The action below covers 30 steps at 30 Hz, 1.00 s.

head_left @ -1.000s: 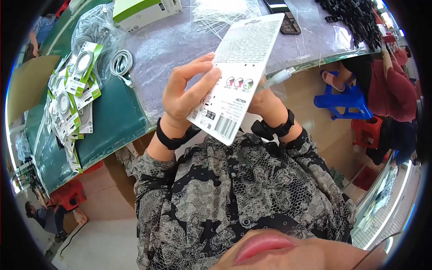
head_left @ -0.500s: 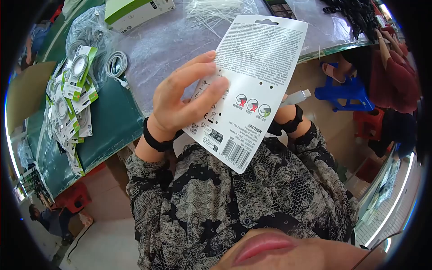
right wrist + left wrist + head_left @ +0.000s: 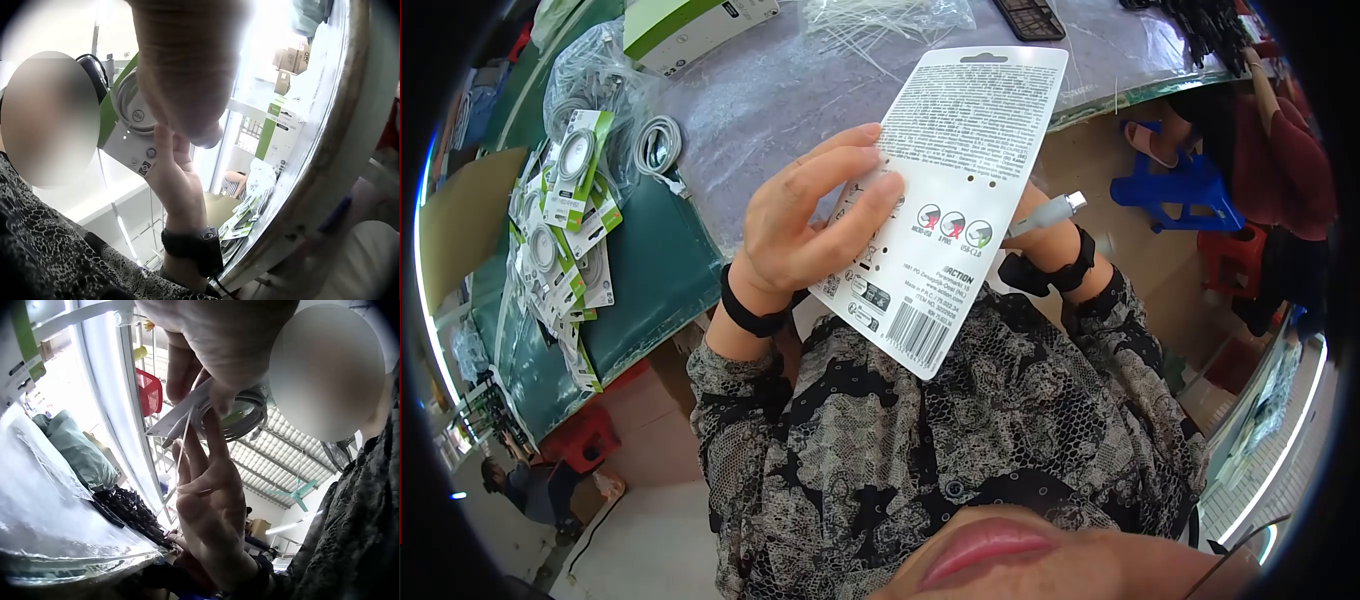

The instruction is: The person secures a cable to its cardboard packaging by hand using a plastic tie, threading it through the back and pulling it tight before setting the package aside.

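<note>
The card [image 3: 965,140] is above the person's lap, in front of the patterned shirt [image 3: 850,440], at the near edge of the table [image 3: 750,110]. Its printed back faces the head camera. The long axis runs obliquely, from the barcode end near the torso to the slotted end, up and to the right in the head view.

The left hand [image 3: 810,225] grips the card at its left edge, narrow, with the thumb on the printed back. The right hand [image 3: 1050,245] is partly hidden behind the card. The left wrist view shows its fingers at the cable coil [image 3: 240,415], some extended and some bent; whether they pinch anything cannot be told. A thin white strip [image 3: 184,434] runs beside these fingers.

The coil lies on the face opposite the printed back. A grey connector [image 3: 1048,213] projects past the right edge of the card; its tip points right and slightly upward, crosswise to the card's long axis.

On the left of the table, packaged cables [image 3: 560,245] lie in an overlapping pile. A loose coiled cable [image 3: 659,146] lies near a plastic bag [image 3: 590,85]. A green-and-white box [image 3: 695,32] and white ties [image 3: 880,22] are at the far side.
</note>
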Each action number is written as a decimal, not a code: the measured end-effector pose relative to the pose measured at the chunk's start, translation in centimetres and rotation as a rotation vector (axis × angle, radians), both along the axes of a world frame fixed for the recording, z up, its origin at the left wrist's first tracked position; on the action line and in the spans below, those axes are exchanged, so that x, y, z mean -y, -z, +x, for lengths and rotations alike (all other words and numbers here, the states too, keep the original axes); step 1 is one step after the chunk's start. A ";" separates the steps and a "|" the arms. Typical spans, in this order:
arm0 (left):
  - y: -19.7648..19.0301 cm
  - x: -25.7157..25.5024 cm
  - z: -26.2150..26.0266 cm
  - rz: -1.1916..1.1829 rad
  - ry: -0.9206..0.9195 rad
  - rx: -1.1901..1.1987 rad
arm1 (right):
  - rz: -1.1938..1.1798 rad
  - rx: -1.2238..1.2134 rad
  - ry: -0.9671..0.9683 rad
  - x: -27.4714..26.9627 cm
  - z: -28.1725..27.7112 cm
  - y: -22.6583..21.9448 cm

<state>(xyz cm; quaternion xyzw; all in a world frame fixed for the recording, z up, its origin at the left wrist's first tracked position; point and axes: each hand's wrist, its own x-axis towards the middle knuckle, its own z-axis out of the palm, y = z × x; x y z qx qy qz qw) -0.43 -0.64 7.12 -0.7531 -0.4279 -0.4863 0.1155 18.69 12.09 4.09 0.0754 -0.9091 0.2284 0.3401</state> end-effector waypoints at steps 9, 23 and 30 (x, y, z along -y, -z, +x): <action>2.9 0.0 0.3 -0.145 -0.048 0.425 | -0.314 -0.088 0.045 1.6 -0.8 -0.6; 4.0 -0.9 3.6 -0.401 -0.135 1.295 | -0.270 -0.068 0.476 2.2 -4.0 -2.2; 5.6 -0.7 2.8 -0.410 -0.115 1.307 | -0.201 -0.053 0.406 1.6 -4.1 -1.6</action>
